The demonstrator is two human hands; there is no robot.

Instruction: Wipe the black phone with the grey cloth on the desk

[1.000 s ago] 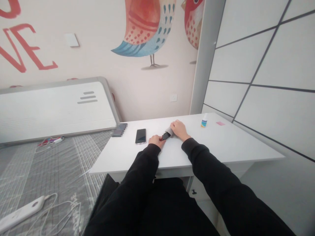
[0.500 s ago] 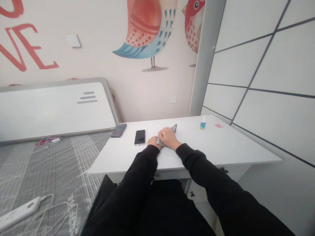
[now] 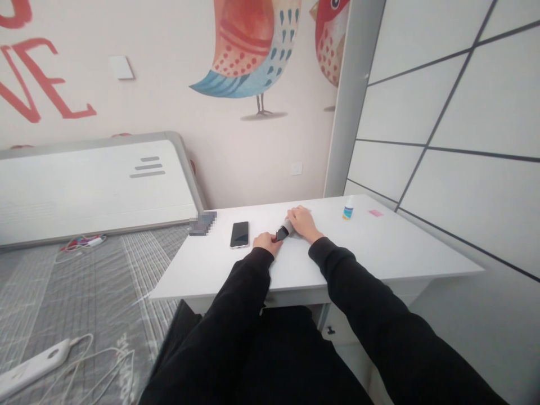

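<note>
On the white desk (image 3: 379,242), my left hand (image 3: 266,243) and right hand (image 3: 302,222) meet near the middle. A small black glossy object (image 3: 282,233) pokes out of a grey cloth (image 3: 289,227), and its exact kind is hard to tell. My left fingers are at its lower end. My right hand lies over the cloth and hides most of it. A black smartphone (image 3: 239,234) lies flat to the left of my left hand, apart from it.
A pixelated dark item (image 3: 203,223) sits at the desk's left corner. A small dropper bottle (image 3: 348,212) and a pink note (image 3: 375,213) are at the far right. Below the desk's left edge, a white power strip (image 3: 34,367) and cables lie on a grey mat.
My right hand has slid back up and to the right along the cloth. The black object's end now shows again between my hands.
</note>
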